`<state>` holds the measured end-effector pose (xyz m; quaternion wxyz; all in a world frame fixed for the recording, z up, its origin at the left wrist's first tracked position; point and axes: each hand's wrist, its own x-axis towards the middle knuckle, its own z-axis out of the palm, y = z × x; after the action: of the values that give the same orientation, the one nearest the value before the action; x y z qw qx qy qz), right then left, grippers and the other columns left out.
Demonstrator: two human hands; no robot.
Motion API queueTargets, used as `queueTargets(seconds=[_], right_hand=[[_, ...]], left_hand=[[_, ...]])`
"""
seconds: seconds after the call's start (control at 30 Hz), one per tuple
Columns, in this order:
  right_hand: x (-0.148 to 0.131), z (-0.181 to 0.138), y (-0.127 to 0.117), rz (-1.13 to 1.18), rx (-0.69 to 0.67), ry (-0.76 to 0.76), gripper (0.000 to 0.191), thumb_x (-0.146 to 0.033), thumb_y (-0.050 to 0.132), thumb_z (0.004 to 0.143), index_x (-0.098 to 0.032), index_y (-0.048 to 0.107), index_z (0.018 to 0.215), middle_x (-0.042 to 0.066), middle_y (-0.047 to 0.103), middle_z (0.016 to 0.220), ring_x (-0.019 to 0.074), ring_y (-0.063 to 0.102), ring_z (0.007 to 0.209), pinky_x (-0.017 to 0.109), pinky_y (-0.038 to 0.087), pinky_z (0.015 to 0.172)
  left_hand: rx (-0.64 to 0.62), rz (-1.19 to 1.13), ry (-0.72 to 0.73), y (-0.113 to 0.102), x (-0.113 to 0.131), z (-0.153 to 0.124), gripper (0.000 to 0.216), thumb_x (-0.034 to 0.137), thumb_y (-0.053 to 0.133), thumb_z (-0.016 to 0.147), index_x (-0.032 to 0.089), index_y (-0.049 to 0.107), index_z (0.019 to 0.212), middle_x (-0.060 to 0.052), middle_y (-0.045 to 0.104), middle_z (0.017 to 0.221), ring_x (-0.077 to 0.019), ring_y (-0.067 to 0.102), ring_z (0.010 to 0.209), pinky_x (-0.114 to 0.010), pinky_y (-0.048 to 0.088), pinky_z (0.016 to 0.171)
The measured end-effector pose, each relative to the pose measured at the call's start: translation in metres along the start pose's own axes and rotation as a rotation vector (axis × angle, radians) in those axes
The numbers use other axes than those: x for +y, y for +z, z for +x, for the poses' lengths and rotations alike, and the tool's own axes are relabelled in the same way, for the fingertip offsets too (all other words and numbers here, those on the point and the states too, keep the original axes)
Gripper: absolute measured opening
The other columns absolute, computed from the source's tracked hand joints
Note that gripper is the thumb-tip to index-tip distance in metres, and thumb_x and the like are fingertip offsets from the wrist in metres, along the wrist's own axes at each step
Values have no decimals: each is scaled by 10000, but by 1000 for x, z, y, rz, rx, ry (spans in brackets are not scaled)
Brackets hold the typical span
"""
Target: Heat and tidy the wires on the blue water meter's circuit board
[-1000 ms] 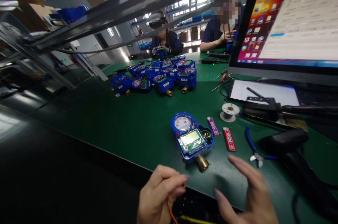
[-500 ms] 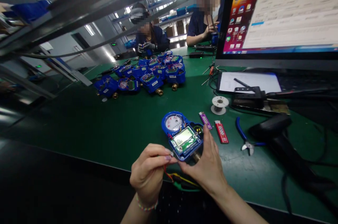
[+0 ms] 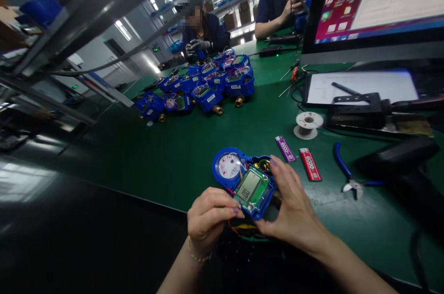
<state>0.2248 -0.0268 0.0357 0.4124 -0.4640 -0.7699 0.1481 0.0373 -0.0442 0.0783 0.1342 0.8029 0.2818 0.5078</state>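
A blue water meter (image 3: 229,165) lies tilted in front of me, with a round dial and a green circuit board (image 3: 261,193) whose lit display reads "00". My right hand (image 3: 294,206) holds it from the right, thumb at the lower edge and fingers along the far side. At the board's lower left corner, my left hand (image 3: 213,215) pinches a small wire connector, mostly covered by the fingertips. Red and yellow wires (image 3: 244,227) run below the meter between my hands. A brass fitting shows partly beside my right palm.
Several blue meters (image 3: 208,95) stand grouped further back on the green table (image 3: 156,155). To the right are a purple lighter (image 3: 285,149), a red lighter (image 3: 310,164), a solder spool (image 3: 308,125), cutting pliers (image 3: 343,160), a black scanner (image 3: 398,160) and a monitor (image 3: 367,49). Two co-workers sit opposite.
The view has shifted, with the table items sliding right in the picture. My left fingertips have come closer against the board's corner. My right hand keeps its hold on the meter.
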Motion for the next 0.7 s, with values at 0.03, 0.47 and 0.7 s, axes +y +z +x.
queueTargets(seconds=[0.03, 0.47, 0.7], right_hand=[[0, 0, 0, 0, -2, -7, 996, -327, 653, 571, -193, 100, 1389, 161, 276, 1371, 296, 270, 1274, 533, 289, 1015], [2, -1, 0, -19, -6, -52, 1013, -298, 658, 548, -196, 102, 1389, 176, 266, 1367, 324, 270, 1269, 563, 298, 996], [2, -1, -1, -15, 0, -60, 991, -295, 650, 566, -193, 108, 1389, 179, 260, 1371, 329, 272, 1271, 557, 307, 993]], left_hand=[[6, -7, -6, 0, -1, -1, 84, 55, 544, 815, 76, 618, 850, -78, 621, 816, -168, 576, 770, -314, 476, 641], [-30, 35, -13, -4, -3, -3, 69, 74, 550, 819, 76, 614, 843, -77, 627, 825, -161, 577, 766, -295, 482, 623], [-45, 61, -23, -4, -2, -5, 89, 67, 539, 822, 73, 613, 871, -86, 625, 834, -171, 575, 780, -301, 484, 621]])
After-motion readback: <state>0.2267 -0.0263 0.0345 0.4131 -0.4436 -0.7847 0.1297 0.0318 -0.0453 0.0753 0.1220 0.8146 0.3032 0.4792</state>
